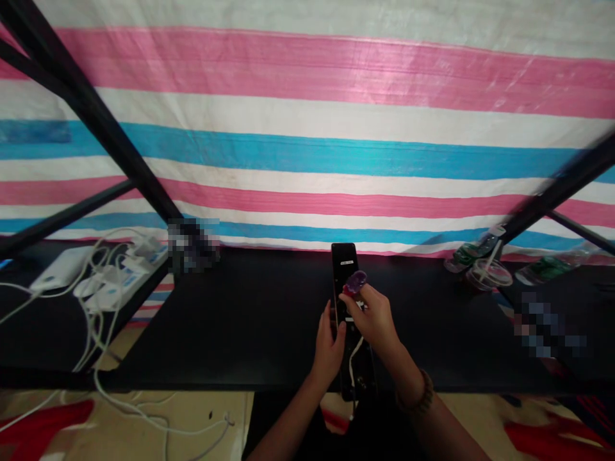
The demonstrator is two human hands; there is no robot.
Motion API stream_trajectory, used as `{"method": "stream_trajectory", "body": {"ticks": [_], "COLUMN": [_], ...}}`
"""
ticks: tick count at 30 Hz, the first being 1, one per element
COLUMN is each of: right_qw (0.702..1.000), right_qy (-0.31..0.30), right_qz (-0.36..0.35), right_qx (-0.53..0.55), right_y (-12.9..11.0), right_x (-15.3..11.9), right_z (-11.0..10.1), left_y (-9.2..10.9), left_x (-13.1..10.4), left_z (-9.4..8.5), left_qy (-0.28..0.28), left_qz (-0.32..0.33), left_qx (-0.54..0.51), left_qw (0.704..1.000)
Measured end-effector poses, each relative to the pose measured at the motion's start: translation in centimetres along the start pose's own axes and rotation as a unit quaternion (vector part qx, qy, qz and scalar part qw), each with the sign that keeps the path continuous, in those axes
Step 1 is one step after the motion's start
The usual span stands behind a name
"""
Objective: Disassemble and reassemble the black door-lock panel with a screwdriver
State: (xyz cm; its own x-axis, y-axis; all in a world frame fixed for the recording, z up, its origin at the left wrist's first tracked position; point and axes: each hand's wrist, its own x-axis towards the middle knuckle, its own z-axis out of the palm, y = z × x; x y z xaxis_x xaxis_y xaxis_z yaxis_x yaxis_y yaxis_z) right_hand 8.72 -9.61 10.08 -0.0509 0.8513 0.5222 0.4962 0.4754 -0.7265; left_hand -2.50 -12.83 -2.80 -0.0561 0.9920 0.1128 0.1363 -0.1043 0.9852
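A long black slab-like device (pixel 344 256), similar to a phone, lies on the black table with its length pointing away from me. At its left edge is my left hand (pixel 329 342), its fingers along the side and its thumb over the face, gripping the edge. My right hand (pixel 377 317) is closed in a pinch above the device. Between its fingers is a rounded purple thing (pixel 356 282) with a red part; its kind is unclear. A white cable (pixel 353 365) runs below the right hand toward the near edge. Part of the device is hidden by my hands.
White power strips (pixel 115 288) with tangled cables and a white box (pixel 60 269) are on the left. At the right stand a lidded plastic cup (pixel 489 274) with a straw and green-labelled bottles (pixel 473 251). Black frame bars (pixel 96 105) rise before a striped sheet (pixel 307 115).
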Motion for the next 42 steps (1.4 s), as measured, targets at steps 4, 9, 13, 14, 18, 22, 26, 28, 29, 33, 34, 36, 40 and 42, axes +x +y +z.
{"method": "stream_trajectory", "body": {"ticks": [4, 9, 13, 14, 18, 22, 26, 28, 29, 33, 34, 36, 40, 42], "right_qw": [1.000, 0.999, 0.998, 0.998, 0.999, 0.998, 0.995, 0.994, 0.993, 0.981, 0.978, 0.972, 0.966, 0.962], "right_qy": [-0.010, 0.026, 0.060, 0.057, 0.043, 0.069, 0.095, 0.100, 0.101, 0.115, 0.120, 0.126, 0.128, 0.146], "right_qz": [-0.009, -0.026, 0.000, 0.002, -0.009, -0.008, 0.012, 0.033, 0.048, 0.108, 0.118, 0.131, 0.139, 0.141], "right_qx": [-0.002, -0.004, 0.008, 0.011, 0.015, 0.009, 0.014, 0.031, 0.046, 0.113, 0.125, 0.147, 0.174, 0.183], "right_y": [0.3, 0.6, 0.8, 0.9, 1.0, 0.7, 0.3, 0.3, 0.5, 1.2, 1.4, 1.6, 1.5, 1.6], "right_x": [-0.5, -0.9, -1.3, -1.4, -1.5, -1.6, -1.6, -1.7, -1.8, -2.1, -2.1, -2.3, -2.4, -2.0], "right_z": [0.1, 0.7, 1.0, 0.9, 0.7, 0.3, -0.2, -0.5, -0.6, -0.7, -0.7, -0.6, -0.8, -1.2], "left_y": [1.4, 2.7, 2.5, 2.5, 2.4, 2.5, 2.7, 2.7, 2.7, 2.5, 2.4, 2.3, 1.8, 1.2], "left_x": [1.0, 3.2, 3.7, 3.7, 3.8, 4.1, 4.4, 4.6, 4.6, 4.6, 4.6, 4.6, 4.4, 4.3], "left_z": [-0.2, -0.9, -1.2, -1.2, -1.2, -1.4, -1.7, -1.8, -1.9, -2.2, -2.2, -2.3, -2.7, -3.4], "left_qy": [0.042, 0.028, 0.031, 0.033, 0.043, 0.047, 0.044, 0.043, 0.044, 0.046, 0.046, 0.047, 0.053, 0.055], "left_qz": [0.066, 0.090, 0.095, 0.096, 0.095, 0.092, 0.088, 0.086, 0.085, 0.096, 0.103, 0.118, 0.138, 0.134], "left_qx": [0.049, 0.071, 0.077, 0.078, 0.083, 0.080, 0.073, 0.070, 0.068, 0.075, 0.082, 0.098, 0.126, 0.152], "left_qw": [0.996, 0.993, 0.992, 0.992, 0.991, 0.991, 0.992, 0.993, 0.993, 0.991, 0.990, 0.987, 0.981, 0.978]}}
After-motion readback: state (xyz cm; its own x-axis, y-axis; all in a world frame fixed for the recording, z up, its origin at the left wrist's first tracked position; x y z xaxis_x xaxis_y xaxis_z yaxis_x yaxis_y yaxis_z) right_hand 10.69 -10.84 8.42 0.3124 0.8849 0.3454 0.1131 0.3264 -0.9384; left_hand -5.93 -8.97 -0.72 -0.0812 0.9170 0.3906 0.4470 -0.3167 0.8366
